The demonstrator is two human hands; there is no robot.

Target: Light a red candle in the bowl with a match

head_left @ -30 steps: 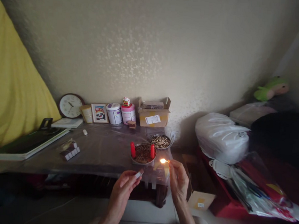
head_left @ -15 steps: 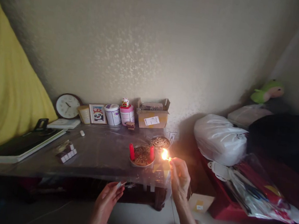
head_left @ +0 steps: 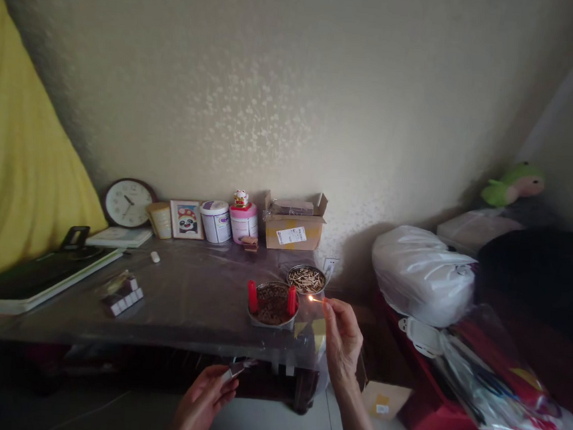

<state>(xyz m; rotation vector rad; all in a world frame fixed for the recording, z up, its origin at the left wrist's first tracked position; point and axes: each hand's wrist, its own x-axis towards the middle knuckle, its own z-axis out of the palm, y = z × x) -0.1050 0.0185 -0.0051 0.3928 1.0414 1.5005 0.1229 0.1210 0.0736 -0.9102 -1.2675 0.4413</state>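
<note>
Between the thumb and fingers of my right hand (head_left: 343, 340) is a match (head_left: 316, 300), its tip glowing with a small flame. It is held above the table's right front corner, beside a round dish (head_left: 272, 322) of dark brown grains. Two red candles (head_left: 252, 296) stand upright in that dish, with no flame on either. Behind it, a round tin of matchsticks (head_left: 305, 279) lies close to the match. My left hand (head_left: 208, 395) is closed on a small matchbox (head_left: 233, 371), in front of the table edge and lower than the tabletop.
On the table (head_left: 184, 293) lie a pack of matchboxes (head_left: 126, 294) and a dark flat board (head_left: 34, 280). A clock (head_left: 128, 202), a picture frame (head_left: 186, 220), canisters (head_left: 216, 222) and a cardboard box (head_left: 292, 232) line the wall. White bags (head_left: 422, 274) sit at the right.
The match's bright flame has shrunk to a small glow, and the scene is darker. My left hand has tilted the matchbox slightly; my right hand stays nearly in place.
</note>
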